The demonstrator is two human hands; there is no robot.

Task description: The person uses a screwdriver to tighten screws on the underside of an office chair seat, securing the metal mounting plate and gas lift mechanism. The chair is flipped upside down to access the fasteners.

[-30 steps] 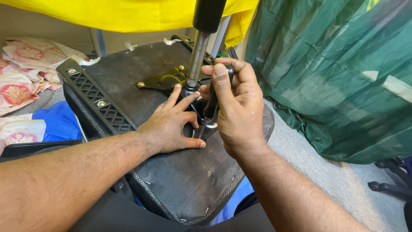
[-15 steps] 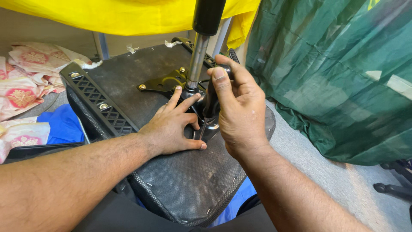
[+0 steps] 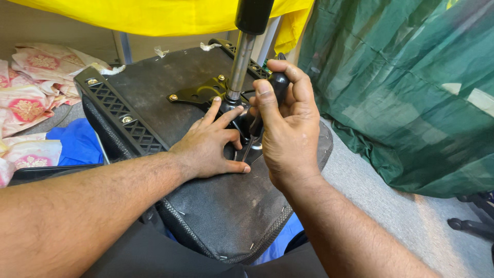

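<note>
An upturned office chair seat (image 3: 170, 77) lies in front of me, its black fabric underside facing up. A black metal mounting plate (image 3: 198, 93) with brass bolts sits on it, and a silver gas cylinder (image 3: 239, 64) rises from the plate. My right hand (image 3: 285, 128) is shut on the black handle of a screwdriver (image 3: 278, 82), its shaft pointing down beside the cylinder base. My left hand (image 3: 211, 146) lies flat on the seat underside, fingers spread, its fingertips touching the mechanism at the cylinder's foot.
A green plastic cover (image 3: 406, 92) fills the right side. Yellow cloth (image 3: 144, 15) hangs across the top. Patterned pink fabric (image 3: 31, 98) and a blue cloth (image 3: 77, 144) lie at the left. Chair casters (image 3: 471, 224) show at the lower right on grey carpet.
My right hand has shifted slightly on the screwdriver handle; the left hand stays pressed on the seat. The view has moved a little.
</note>
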